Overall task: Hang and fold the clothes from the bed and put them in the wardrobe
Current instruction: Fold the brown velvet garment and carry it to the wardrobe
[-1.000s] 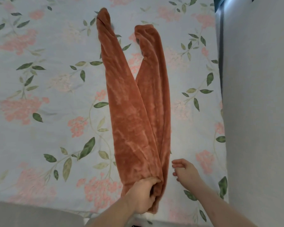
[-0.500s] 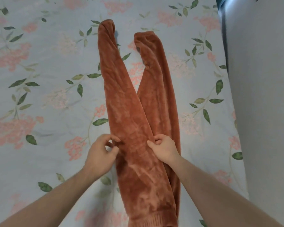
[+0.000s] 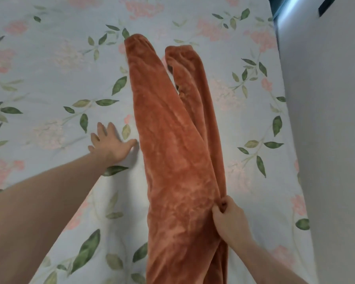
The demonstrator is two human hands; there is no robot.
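Observation:
Rust-orange fleece trousers (image 3: 172, 150) lie lengthwise on the floral bed sheet (image 3: 49, 78), legs pointing away from me, the left leg lapping over the right one. My left hand (image 3: 109, 143) lies flat on the sheet with fingers spread, its thumb just touching the trousers' left edge. My right hand (image 3: 228, 218) pinches the right edge of the trousers near the waist end, fingers curled into the fabric. The waistband runs out of the bottom of the view.
A grey wall or panel (image 3: 332, 140) runs along the bed's right edge. The sheet stretches wide to the left of the trousers. A dark gap (image 3: 275, 9) shows at the top right corner.
My left hand let go of the trousers' left edge and now lies flat on the sheet. My right hand moved from the middle of the trousers to their right edge, nearer me.

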